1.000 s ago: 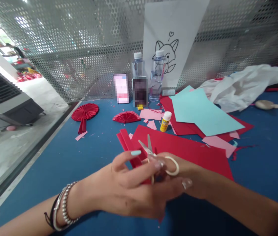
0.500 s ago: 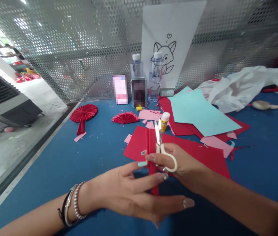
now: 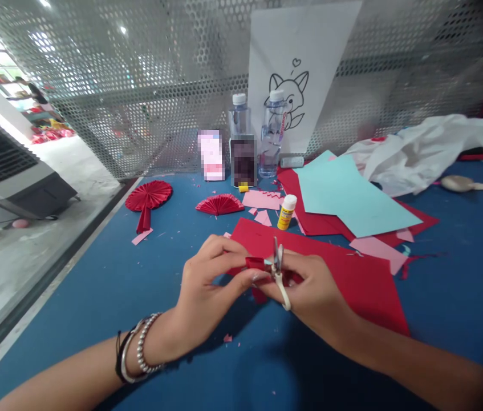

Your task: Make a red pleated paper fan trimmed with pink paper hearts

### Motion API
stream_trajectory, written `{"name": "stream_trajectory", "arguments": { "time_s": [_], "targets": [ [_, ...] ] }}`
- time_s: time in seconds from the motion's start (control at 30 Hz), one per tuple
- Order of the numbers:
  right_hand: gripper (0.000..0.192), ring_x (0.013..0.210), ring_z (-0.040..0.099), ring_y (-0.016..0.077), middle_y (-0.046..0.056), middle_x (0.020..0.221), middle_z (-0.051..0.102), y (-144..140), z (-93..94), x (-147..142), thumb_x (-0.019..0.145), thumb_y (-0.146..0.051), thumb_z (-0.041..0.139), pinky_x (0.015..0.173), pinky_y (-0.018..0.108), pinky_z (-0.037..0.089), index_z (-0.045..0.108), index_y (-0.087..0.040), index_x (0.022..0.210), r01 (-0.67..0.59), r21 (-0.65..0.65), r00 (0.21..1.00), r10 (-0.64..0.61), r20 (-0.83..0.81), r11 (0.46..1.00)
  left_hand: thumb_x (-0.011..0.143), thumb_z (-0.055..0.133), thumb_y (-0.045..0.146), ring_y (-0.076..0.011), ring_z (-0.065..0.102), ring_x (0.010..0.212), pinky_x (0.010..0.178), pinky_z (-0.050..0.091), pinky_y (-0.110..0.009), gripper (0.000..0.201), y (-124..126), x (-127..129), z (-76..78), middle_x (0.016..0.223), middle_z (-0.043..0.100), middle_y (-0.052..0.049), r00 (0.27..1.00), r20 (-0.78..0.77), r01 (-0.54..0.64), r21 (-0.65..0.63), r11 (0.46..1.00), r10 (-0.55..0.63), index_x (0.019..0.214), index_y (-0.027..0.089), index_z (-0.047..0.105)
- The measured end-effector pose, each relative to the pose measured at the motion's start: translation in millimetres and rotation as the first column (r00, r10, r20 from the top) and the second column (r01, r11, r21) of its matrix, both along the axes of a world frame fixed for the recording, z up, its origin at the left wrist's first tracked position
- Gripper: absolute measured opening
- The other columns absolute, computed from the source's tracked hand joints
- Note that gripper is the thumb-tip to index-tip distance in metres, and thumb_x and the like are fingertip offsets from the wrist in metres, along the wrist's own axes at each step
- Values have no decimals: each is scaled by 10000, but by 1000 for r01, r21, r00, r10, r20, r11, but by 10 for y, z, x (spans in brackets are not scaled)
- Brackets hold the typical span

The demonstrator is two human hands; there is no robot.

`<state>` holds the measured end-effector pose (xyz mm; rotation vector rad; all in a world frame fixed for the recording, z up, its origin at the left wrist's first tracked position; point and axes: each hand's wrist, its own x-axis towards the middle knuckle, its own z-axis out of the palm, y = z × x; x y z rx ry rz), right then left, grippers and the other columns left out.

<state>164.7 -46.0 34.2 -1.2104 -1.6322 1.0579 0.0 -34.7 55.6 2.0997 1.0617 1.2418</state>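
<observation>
Over red sheet (image 3: 369,285), near glue stick (image 3: 286,213): left hand (image 3: 201,294) pinching red paper (image 3: 255,262), right hand (image 3: 322,288) closed round scissors (image 3: 279,275).

Scissors (image 3: 279,278), red ppr (image 3: 255,263) in hands (image 3: 201,294)

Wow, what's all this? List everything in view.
Folded paper: one, red, centre
Scissors: one, white handles, centre
Glue stick: one, yellow and white, centre
Large sheet: one, red, centre
Pleated fans: two, red, left and centre
Layered sheets: several, red and turquoise, right
Scraps: many, mostly pink, scattered
Bottles: two, clear, back
Screens: two, pink and dark, back
Drawing: one, black, white, upper centre
Crumpled plastic: one, white, far right
Small oddments: several, mixed, back and right
Table: one, blue, foreground
Perforated panel: one, grey, background
Vented machine: one, grey, left
Left hand: one, bare, centre left
Right hand: one, bare, centre right
</observation>
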Motion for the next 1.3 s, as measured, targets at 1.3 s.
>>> {"name": "stream_trajectory", "arguments": {
  "time_s": [1.3],
  "targets": [
    [77, 497, 418, 72, -23, 601, 474, -2, -459, 73, 718, -249, 642, 439, 171, 319, 663, -175, 712, -12, 27, 984, 7, 181, 1000, 802, 610, 208, -120, 558, 696, 634, 458, -223, 103, -1, -40, -208, 767, 603, -46, 988, 7, 155, 110, 982, -156, 834, 150, 688]
  ]
}}
